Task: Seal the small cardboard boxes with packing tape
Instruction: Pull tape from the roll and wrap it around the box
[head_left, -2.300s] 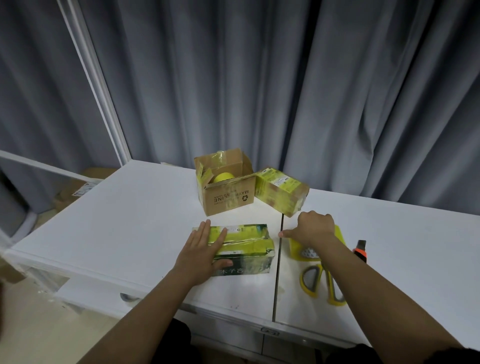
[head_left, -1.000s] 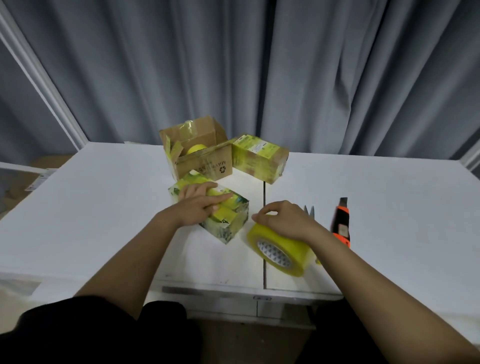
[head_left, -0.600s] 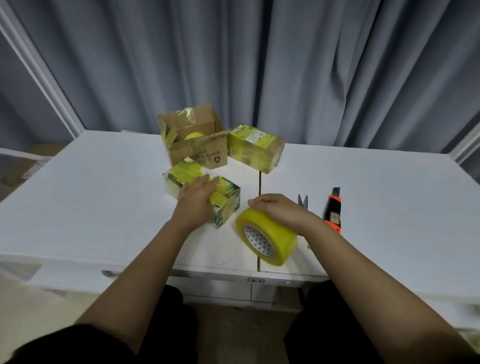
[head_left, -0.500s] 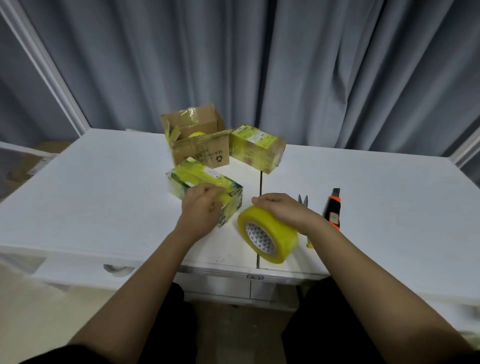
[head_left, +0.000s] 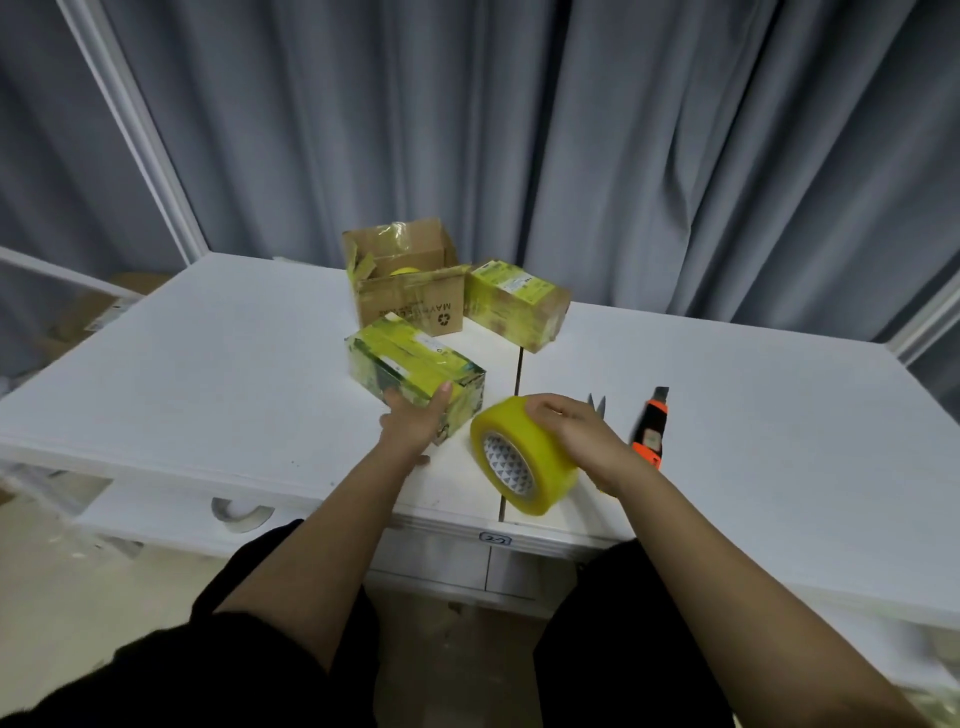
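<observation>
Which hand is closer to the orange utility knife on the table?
Right. The right hand grips the yellow tape roll just left of the orange utility knife; the left hand is farther left, at the taped green cardboard box.

A white table (head_left: 208, 364) carries an open cardboard box (head_left: 410, 306) at the far middle, a taped box (head_left: 514, 304) touching its right, another taped box (head_left: 410, 371) nearer, scissors (head_left: 597, 405) and a knife (head_left: 652, 426) right.

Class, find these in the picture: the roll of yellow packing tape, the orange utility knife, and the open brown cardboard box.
Roll of yellow packing tape (head_left: 540, 457), head view, on its outer yellow band.
Orange utility knife (head_left: 649, 431), head view, on its handle.
Open brown cardboard box (head_left: 415, 306), head view, on its printed front wall.
</observation>
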